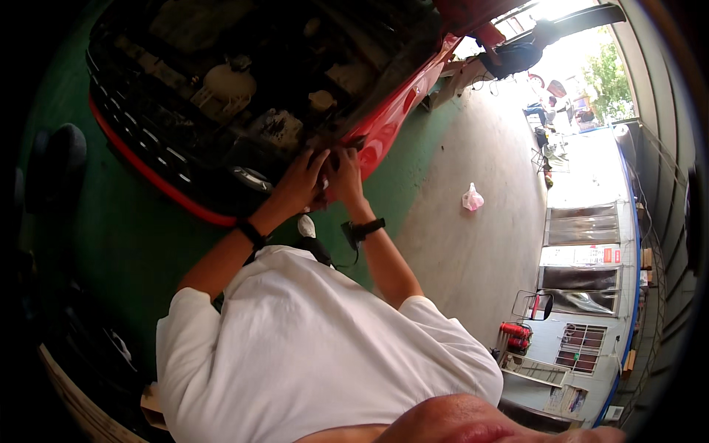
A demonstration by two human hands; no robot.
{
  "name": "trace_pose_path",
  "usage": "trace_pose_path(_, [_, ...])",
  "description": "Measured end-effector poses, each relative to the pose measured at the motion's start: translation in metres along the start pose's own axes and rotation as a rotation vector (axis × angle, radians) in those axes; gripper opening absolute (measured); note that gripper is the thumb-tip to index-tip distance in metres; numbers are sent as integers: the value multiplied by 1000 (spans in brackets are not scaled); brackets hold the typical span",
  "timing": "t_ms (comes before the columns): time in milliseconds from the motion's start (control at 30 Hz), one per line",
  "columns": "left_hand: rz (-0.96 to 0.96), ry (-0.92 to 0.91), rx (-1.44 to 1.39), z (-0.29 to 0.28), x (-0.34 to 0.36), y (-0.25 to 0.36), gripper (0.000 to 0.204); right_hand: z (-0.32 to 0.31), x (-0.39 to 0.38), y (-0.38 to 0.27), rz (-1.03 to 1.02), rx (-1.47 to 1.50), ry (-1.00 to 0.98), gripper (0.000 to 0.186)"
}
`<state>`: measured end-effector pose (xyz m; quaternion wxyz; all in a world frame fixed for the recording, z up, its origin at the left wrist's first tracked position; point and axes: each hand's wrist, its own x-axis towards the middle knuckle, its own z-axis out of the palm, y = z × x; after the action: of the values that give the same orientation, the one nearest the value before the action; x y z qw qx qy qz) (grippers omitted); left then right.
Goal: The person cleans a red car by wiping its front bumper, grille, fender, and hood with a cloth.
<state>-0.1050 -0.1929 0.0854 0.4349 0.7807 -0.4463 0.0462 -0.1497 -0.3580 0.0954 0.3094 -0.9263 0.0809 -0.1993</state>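
Both hands are at the front corner of a red car [388, 122], beside the dark open engine bay [185, 133]. My left hand [299, 181] has its fingers bent over the corner where the red fender meets the front end. My right hand [346, 173] is just beside it, fingers curled on the same spot; whatever they grip is hidden and shaded. A pale reservoir [229, 85] sits farther inside the bay. Dark bands circle both wrists, with a dark object hanging at my right wrist.
Green floor [111, 214] meets grey concrete [450, 266], where a pink-white bag [473, 198] lies. On the right are a white wall, red cylinders [517, 336] and a chair [539, 303]. A person [546, 111] sits near the bright doorway. Dark objects [59, 162] stand at the left.
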Motion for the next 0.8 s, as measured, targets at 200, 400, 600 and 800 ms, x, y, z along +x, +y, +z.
trace_pose_path(200, [290,-39,288,16,-2,2,63,-5,5,14,17,-86,120,30])
trace_pose_path(400, [194,-118,227,6,-49,-18,64,19,-49,-4,190,13,22,37])
trace_pose_path(600, [55,-71,94,9,-31,-3,71,-38,-54,3,177,101,-378,55])
trace_pose_path(800, [-31,-127,124,10,13,14,64,-68,-36,33,-53,113,-250,78])
